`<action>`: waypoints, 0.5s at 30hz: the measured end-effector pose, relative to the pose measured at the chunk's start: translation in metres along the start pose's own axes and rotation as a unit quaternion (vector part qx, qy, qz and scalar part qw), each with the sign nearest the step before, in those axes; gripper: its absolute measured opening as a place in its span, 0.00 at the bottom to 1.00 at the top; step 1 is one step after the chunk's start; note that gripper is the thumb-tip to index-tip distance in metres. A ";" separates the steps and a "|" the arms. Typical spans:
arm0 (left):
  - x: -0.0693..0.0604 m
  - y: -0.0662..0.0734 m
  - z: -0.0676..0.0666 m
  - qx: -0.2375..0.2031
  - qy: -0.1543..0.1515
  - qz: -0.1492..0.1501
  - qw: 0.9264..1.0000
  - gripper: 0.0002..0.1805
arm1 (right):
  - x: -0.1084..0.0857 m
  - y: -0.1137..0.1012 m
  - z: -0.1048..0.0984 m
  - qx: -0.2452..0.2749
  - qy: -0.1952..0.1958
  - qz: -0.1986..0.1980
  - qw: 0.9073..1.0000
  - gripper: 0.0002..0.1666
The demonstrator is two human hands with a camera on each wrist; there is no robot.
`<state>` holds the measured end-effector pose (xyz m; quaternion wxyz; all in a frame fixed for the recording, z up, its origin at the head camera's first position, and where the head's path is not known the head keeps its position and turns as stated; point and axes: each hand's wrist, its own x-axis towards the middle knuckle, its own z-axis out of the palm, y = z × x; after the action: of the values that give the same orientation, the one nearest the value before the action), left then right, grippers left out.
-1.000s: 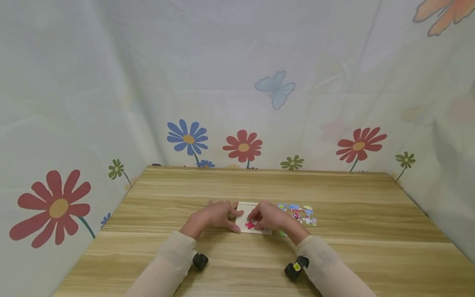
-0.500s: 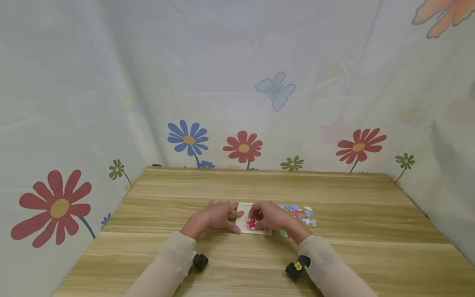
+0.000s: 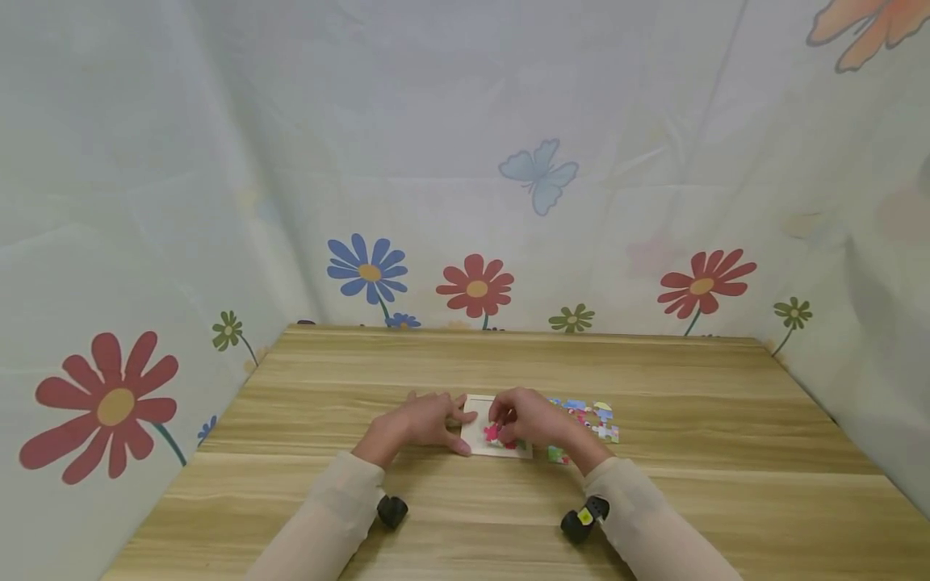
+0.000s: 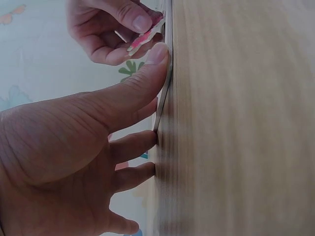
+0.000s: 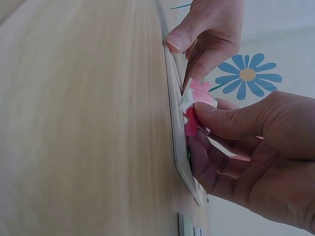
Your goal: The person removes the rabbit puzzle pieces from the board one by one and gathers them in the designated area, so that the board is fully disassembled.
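Observation:
A shallow pale wooden puzzle tray lies flat in the middle of the table. My left hand rests at its left side, thumb and forefinger pressing on the tray and the other fingers spread beside it. Over the tray, my right hand pinches a pink jigsaw piece between thumb and fingers. The left wrist view shows this jigsaw piece tilted, close to the tray. More coloured pieces appear in the tray's near part, mostly hidden by the right hand.
Several loose jigsaw pieces in blue, pink and green lie right of the tray, partly behind the right forearm. The wood-grain table ends at a flower-printed cloth at the back and sides.
My right hand has shifted slightly to the right over the tray, turning the pinched pink jigsaw piece a little. My left hand has kept its place on the tray.

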<state>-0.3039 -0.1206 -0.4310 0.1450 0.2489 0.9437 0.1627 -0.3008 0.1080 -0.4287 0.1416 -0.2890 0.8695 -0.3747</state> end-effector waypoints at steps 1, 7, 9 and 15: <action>0.000 0.000 0.000 0.000 -0.001 0.000 1.000 0.37 | 0.000 0.001 0.000 0.002 -0.001 0.001 1.000 0.09; -0.001 0.001 -0.001 -0.001 -0.001 0.001 1.000 0.36 | 0.001 0.004 -0.002 0.022 -0.011 -0.004 1.000 0.08; -0.001 0.001 0.000 -0.001 0.000 0.001 1.000 0.36 | 0.001 0.004 -0.002 0.019 -0.013 -0.007 1.000 0.07; 0.001 -0.001 0.001 -0.001 0.000 -0.002 1.000 0.37 | 0.000 0.004 -0.004 -0.001 -0.008 -0.007 1.000 0.07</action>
<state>-0.3046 -0.1204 -0.4327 0.1460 0.2469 0.9439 0.1637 -0.3041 0.1121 -0.4292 0.1458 -0.2982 0.8667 -0.3723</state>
